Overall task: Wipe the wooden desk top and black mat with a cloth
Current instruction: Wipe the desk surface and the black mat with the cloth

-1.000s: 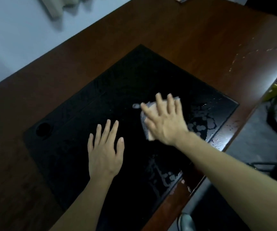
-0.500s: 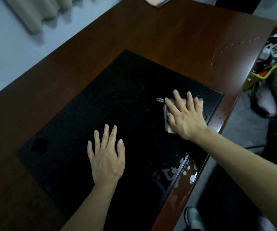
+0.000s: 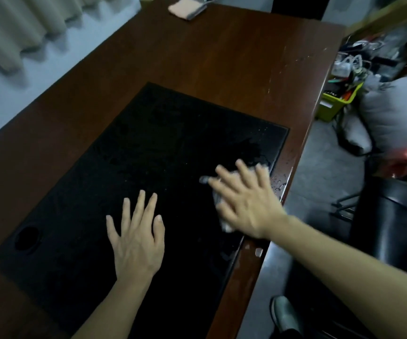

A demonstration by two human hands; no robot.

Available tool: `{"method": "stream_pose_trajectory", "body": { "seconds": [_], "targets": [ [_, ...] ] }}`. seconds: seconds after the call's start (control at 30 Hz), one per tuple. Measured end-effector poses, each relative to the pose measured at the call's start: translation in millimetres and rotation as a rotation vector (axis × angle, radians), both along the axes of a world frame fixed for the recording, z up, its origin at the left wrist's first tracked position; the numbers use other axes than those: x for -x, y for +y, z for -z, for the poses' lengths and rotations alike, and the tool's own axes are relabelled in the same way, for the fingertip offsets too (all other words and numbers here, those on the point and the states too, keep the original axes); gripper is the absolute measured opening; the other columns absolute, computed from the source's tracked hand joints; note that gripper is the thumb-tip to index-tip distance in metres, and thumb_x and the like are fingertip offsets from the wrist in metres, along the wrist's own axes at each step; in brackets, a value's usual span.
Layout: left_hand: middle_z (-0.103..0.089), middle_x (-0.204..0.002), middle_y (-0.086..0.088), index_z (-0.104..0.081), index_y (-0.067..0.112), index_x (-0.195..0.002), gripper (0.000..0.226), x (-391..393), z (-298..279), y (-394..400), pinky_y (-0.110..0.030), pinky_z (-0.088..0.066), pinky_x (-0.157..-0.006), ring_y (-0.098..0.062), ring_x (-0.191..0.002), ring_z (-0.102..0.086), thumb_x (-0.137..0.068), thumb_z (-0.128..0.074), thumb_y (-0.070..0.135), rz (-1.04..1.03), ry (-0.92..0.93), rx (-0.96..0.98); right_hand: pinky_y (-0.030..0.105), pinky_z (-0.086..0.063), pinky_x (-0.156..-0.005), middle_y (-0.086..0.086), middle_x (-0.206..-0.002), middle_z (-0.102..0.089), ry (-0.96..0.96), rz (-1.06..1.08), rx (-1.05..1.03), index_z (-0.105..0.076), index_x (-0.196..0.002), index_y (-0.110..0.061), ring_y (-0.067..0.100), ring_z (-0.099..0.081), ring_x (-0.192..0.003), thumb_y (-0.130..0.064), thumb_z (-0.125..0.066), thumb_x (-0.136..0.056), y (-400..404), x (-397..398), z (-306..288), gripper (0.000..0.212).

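A black mat point(image 3: 148, 152) lies on the dark wooden desk top point(image 3: 222, 59). My right hand point(image 3: 249, 199) presses flat on a pale cloth point(image 3: 224, 222) at the mat's right side, near the desk's edge; the cloth shows only around my fingers and palm, and the hand is blurred. My left hand point(image 3: 137, 237) rests flat on the mat with fingers spread, holding nothing. Water drops sit on the desk edge point(image 3: 279, 185) beside the cloth.
A folded pink cloth point(image 3: 185, 8) lies at the desk's far end. Right of the desk are a yellow-green bin of clutter point(image 3: 337, 99), a grey bag point(image 3: 391, 111) and a black chair point(image 3: 393, 228). A shoe point(image 3: 284, 314) shows on the floor. Curtains point(image 3: 26, 23) hang at left.
My right hand has slid the cloth from the mat's middle toward its right edge and nearer me. Wet patches on the mat's right side are gone. My left hand stayed put.
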State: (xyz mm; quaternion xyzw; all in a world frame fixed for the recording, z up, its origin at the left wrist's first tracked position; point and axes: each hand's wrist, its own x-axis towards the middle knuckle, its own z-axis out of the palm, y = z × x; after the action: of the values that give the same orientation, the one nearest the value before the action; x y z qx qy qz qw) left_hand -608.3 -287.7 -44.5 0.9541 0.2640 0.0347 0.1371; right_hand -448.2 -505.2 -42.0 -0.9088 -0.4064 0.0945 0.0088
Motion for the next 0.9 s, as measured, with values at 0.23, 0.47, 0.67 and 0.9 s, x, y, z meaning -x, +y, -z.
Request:
{"method": "stream_pose_trajectory", "body": {
  "seconds": [0.23,0.47,0.67,0.9],
  "targets": [
    [-0.015,-0.165,0.016,-0.026,0.036,-0.157,0.06,1,0,1,-0.051,0.008,-0.123,-0.012,-0.155,-0.001,-0.102,-0.012,0.054,0.038,-0.017,-0.003,0.067,0.008,-0.117,-0.006,-0.171,-0.003,0.017,0.306,0.013,-0.012,-0.16,-0.039,0.038,0.004,-0.155,-0.058,-0.004,-0.097,11,-45,-2,0.067],
    [-0.025,-0.162,0.016,-0.037,0.037,-0.153,0.055,-15,-13,4,-0.058,0.006,-0.12,-0.015,-0.155,-0.007,-0.102,-0.024,0.053,0.136,-0.037,-0.024,0.071,-0.017,-0.116,0.0,-0.164,-0.032,-0.016,-0.092,-0.064,-0.039,-0.154,-0.033,0.041,-0.028,-0.15,-0.055,-0.03,-0.101,-14,59,-6,0.058],
    [-0.02,-0.165,0.015,-0.032,0.038,-0.155,0.059,-82,-19,14,-0.054,0.002,-0.123,-0.013,-0.155,-0.005,-0.101,-0.018,0.057,0.211,-0.016,0.057,0.069,-0.014,-0.117,-0.002,-0.165,-0.029,0.001,0.066,-0.012,-0.032,-0.157,-0.037,0.039,-0.024,-0.152,-0.056,-0.019,-0.098,-32,-33,1,0.063],
    [-0.02,-0.165,0.012,-0.034,0.036,-0.155,0.054,-117,-7,10,-0.054,0.0,-0.123,-0.014,-0.155,-0.007,-0.105,-0.023,0.055,0.213,0.01,0.091,0.066,0.007,-0.118,-0.006,-0.171,-0.002,0.019,0.292,0.029,-0.009,-0.161,-0.039,0.037,0.003,-0.156,-0.059,0.005,-0.091,-26,-97,-4,0.074]
  ]
}}
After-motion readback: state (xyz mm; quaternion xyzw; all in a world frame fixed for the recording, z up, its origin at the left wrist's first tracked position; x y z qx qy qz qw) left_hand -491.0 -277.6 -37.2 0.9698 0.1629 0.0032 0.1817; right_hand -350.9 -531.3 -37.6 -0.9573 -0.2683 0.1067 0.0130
